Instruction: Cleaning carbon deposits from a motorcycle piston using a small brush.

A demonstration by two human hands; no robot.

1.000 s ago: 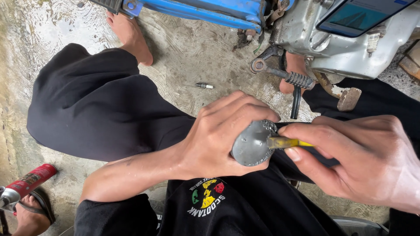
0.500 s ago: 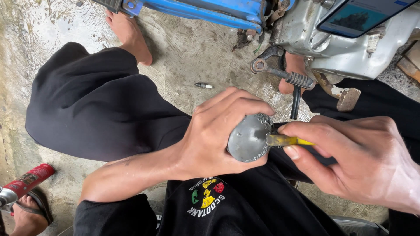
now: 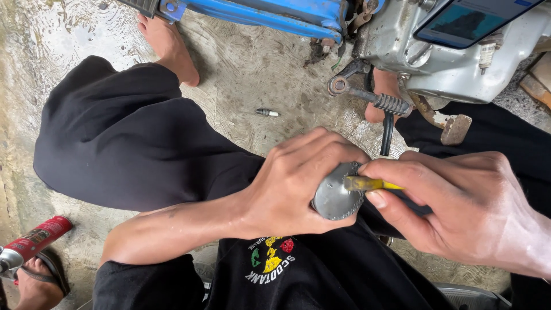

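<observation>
Far left: I see a red spray can (image 3: 33, 244) lying on the wet concrete floor (image 3: 252, 74), beside someone's foot in a sandal (image 3: 35, 284).
Upper left: a bare foot (image 3: 169, 43) rests on the floor under a blue frame bar (image 3: 270, 14).
Lap: my black trouser leg (image 3: 132, 143) fills the left middle of the view.
Floor, centre: a small spark plug (image 3: 267, 112) lies alone, well apart from my hands.
Left hand: my left hand (image 3: 298, 183) wraps around a round grey metal part (image 3: 334, 198), fingers (image 3: 321, 150) curled over its top edge and gripping it firmly.
Metal part: it sits between my two hands, above my lap, its flat dull face turned up toward me.
Tool: a thin yellow-handled tool (image 3: 370, 183) lies across the part's upper right edge, its tip touching the metal.
Right hand: my right hand (image 3: 459, 212) pinches the yellow tool between thumb and forefinger, the other fingers folded in behind.
Upper right: a grey engine case (image 3: 459, 69) stands close, with a ribbed kick lever (image 3: 373, 99) sticking out toward me.
</observation>
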